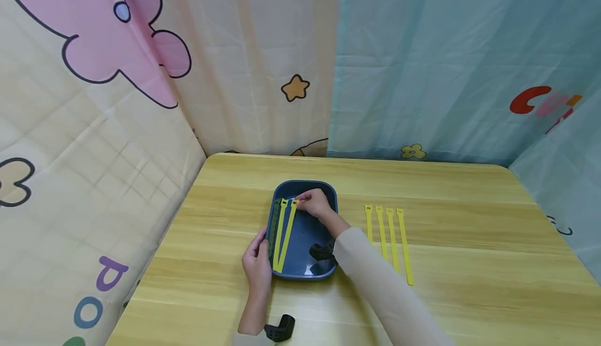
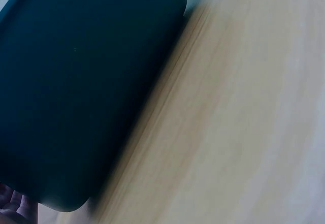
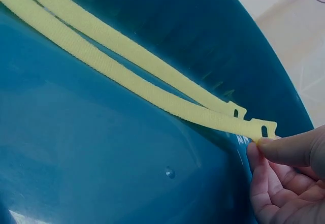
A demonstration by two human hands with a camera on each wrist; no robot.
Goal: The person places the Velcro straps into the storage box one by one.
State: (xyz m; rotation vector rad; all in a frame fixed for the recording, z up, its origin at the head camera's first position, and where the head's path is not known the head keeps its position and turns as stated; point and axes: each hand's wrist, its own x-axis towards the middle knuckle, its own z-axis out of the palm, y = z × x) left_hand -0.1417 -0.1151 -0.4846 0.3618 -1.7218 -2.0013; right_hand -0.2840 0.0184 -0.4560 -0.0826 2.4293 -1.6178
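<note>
A dark blue rectangular tray (image 1: 307,236) stands on the table, its wall (image 2: 76,82) filling much of the left wrist view. My left hand (image 1: 257,265) holds the tray's left side near the front; its fingers (image 2: 18,203) show only at the corner of the left wrist view. Inside the tray my right hand (image 1: 315,203) pinches the slotted end of a yellow hook-and-loop cable tie (image 3: 167,99) between thumb and fingers. Beside it, nearer the left wall, lies another yellow cable tie (image 3: 137,56). Both ties run lengthwise, their plain ends close together.
Several yellow cable ties (image 1: 405,252) lie side by side on the wooden table (image 1: 474,262) right of the tray, partly covered by my right sleeve (image 1: 385,283). Printed curtains (image 1: 263,48) hang behind the table and at its sides. Black camera mounts (image 1: 280,329) sit on both wrists.
</note>
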